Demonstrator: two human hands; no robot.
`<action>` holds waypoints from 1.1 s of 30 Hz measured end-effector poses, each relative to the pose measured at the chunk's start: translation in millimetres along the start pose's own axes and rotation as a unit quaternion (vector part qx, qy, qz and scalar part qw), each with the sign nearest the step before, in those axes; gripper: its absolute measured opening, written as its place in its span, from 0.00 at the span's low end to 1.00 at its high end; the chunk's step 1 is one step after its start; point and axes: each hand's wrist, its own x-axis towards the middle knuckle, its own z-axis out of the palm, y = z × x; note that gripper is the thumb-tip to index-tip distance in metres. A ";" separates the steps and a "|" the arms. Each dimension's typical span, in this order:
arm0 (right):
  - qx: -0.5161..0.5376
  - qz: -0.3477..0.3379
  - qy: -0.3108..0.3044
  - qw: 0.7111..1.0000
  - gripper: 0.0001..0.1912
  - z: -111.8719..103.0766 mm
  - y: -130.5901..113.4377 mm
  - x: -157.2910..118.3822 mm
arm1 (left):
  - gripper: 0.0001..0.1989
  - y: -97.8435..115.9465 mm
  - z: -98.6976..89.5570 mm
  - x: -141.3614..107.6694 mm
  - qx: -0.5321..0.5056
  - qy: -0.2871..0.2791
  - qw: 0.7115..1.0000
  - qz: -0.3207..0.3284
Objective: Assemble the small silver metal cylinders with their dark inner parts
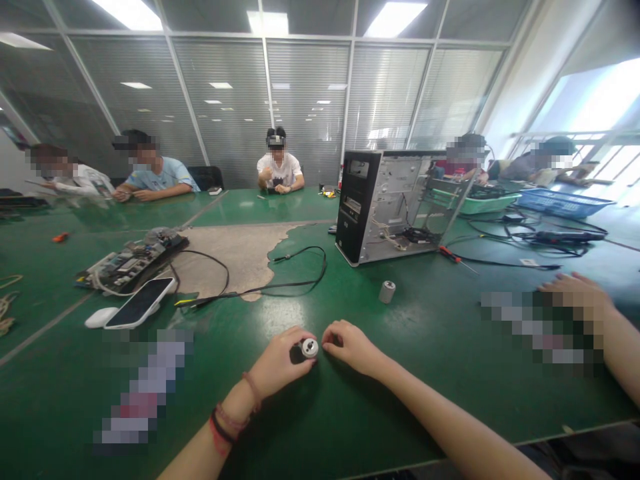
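My left hand (pixel 285 360), with bracelets on its wrist, grips a small silver metal cylinder (pixel 311 348) between thumb and fingers. The cylinder's round end, with dark holes around its centre, faces up toward me. Just right of it, my right hand (pixel 350 345) is curled with thumb and fingertips close together, a small gap away from the cylinder. Whether anything is pinched there is too small to tell. A second, similar metal cylinder (pixel 387 291) stands on the green table (pixel 280 427) beyond my right hand.
An opened computer case (pixel 353 213) stands behind the second cylinder, a screwdriver (pixel 450 254) beside it. Black cables (pixel 300 285), a phone (pixel 143 303) and a circuit assembly (pixel 135 260) lie left. A neighbour's hand (pixel 577 293) rests at right. Blue (pixel 565 203) and green baskets stand farther back.
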 end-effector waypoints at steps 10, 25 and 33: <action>0.039 -0.006 -0.019 0.999 0.05 -7.2 4.5 -0.4 | 0.13 -2.8 0.3 -0.7 0.005 -0.001 1.000 0.006; 0.075 -0.109 0.001 0.991 0.19 1.8 -26.2 -5.0 | 0.10 -12.1 -14.5 0.2 0.112 -0.042 0.993 0.021; 0.068 -0.107 0.023 0.992 0.16 6.0 -26.8 -4.2 | 0.09 -12.2 -15.3 -0.7 0.170 -0.053 0.984 0.027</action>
